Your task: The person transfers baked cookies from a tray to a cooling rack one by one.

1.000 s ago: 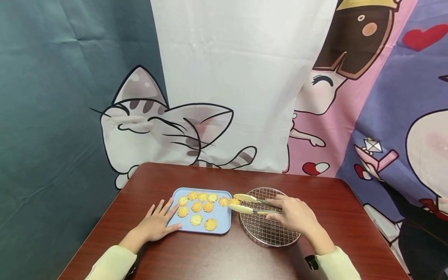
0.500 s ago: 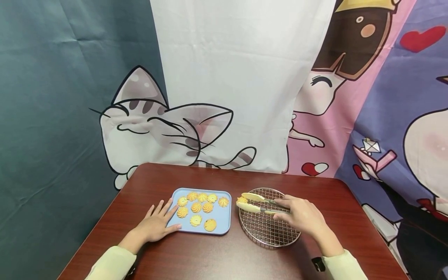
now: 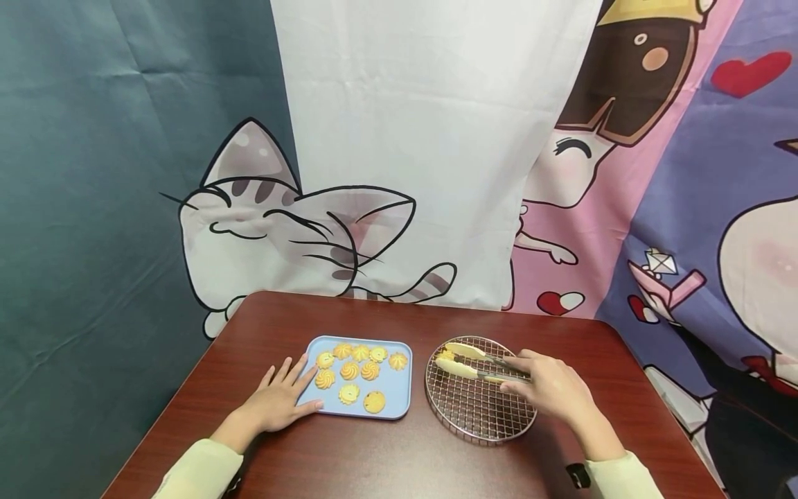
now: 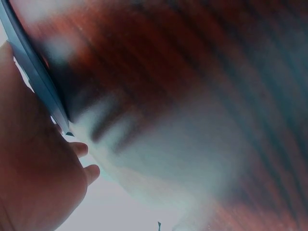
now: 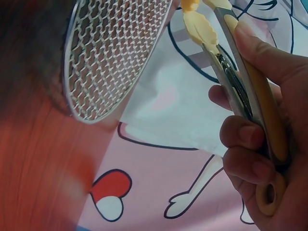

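My right hand point(image 3: 551, 388) grips cream-tipped tongs point(image 3: 464, 360) over the back left part of a round wire rack point(image 3: 492, 423). A yellow swirl cookie point(image 3: 445, 355) is pinched between the tong tips. The right wrist view shows my fingers point(image 5: 245, 139) curled round the tongs point(image 5: 240, 86), with the cookie point(image 5: 189, 5) at the top edge and the rack point(image 5: 113, 53) beside it. My left hand point(image 3: 279, 396) rests flat with straight fingers on the left edge of a light blue tray point(image 3: 395, 405) holding several swirl cookies point(image 3: 349, 370). The left wrist view is blurred, showing the palm point(image 4: 33, 187) against the tray's edge point(image 4: 33, 72).
A dark red wooden table point(image 3: 374, 457) carries the tray and rack side by side. Cartoon-printed cloths point(image 3: 399, 173) hang right behind the table's far edge. Both sleeves point(image 3: 199, 471) are pale green.
My right hand has carried the tongs and the pinched cookie rightward, from the tray's right edge to above the wire rack. The left hand has stayed in place.
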The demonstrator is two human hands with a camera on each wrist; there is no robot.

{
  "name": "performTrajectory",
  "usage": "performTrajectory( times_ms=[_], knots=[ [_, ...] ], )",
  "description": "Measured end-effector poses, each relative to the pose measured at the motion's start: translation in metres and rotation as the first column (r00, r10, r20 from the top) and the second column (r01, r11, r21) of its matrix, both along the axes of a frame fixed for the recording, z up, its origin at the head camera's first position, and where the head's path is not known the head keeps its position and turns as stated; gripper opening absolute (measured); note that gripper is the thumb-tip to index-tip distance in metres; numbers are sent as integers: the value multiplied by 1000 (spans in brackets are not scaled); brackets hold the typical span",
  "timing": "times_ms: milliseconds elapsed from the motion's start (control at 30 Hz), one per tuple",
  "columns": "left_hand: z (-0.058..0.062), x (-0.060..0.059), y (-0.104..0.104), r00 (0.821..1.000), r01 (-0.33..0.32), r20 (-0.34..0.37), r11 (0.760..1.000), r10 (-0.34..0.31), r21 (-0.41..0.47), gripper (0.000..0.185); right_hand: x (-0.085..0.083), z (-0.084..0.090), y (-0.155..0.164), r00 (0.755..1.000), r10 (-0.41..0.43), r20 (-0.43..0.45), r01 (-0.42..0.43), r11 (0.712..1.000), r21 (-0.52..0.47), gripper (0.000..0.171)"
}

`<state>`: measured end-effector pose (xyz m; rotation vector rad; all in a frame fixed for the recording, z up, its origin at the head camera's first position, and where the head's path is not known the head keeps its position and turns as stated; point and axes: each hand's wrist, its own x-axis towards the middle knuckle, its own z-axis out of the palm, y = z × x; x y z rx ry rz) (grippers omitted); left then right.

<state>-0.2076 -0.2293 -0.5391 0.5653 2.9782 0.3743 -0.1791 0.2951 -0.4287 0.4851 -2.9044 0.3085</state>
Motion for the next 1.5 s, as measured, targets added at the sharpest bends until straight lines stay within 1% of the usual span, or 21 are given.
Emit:
performTrajectory(
  times_ms=[167, 300, 400, 633, 767, 833, 1033, 1300, 1500],
  knots=[
    [3, 2, 1, 1000, -6, 6, 1000, 6, -1, 86, 0, -4, 7, 1000, -28, -8, 27, 999, -20, 47],
    [9, 4, 4, 1000, -5, 22, 1000, 5, -9, 85, -1, -7, 13, 999, -43, -21, 43, 999, -22, 47],
    [13, 5, 5, 1000, 2, 29, 1000, -2, 8, 84, -1, -10, 16, 999, -43, -31, 42, 999, -26, 49],
    [11, 5, 4, 999, -5, 37, 1000, 5, -17, 86, -2, -13, 23, 998, -56, -37, 55, 998, -34, 50],
    [13, 6, 5, 999, -3, 36, 1000, 4, -12, 86, -2, -15, 27, 997, -72, -27, 71, 997, -29, 51],
    [14, 8, 5, 999, -6, 41, 1000, 7, -25, 86, -2, -17, 28, 996, -84, -20, 83, 996, -33, 51],
    [13, 6, 5, 999, -9, 37, 999, 10, -31, 86, -1, -22, 32, 994, -108, -25, 107, 993, -51, 51],
    [11, 4, 5, 999, -6, 35, 1000, 7, -22, 86, -1, -24, 35, 992, -114, -45, 112, 992, -59, 51],
    [13, 5, 5, 999, -5, 35, 1000, 6, -22, 86, 0, -23, 39, 992, -114, -50, 111, 992, -53, 52]
  ],
)
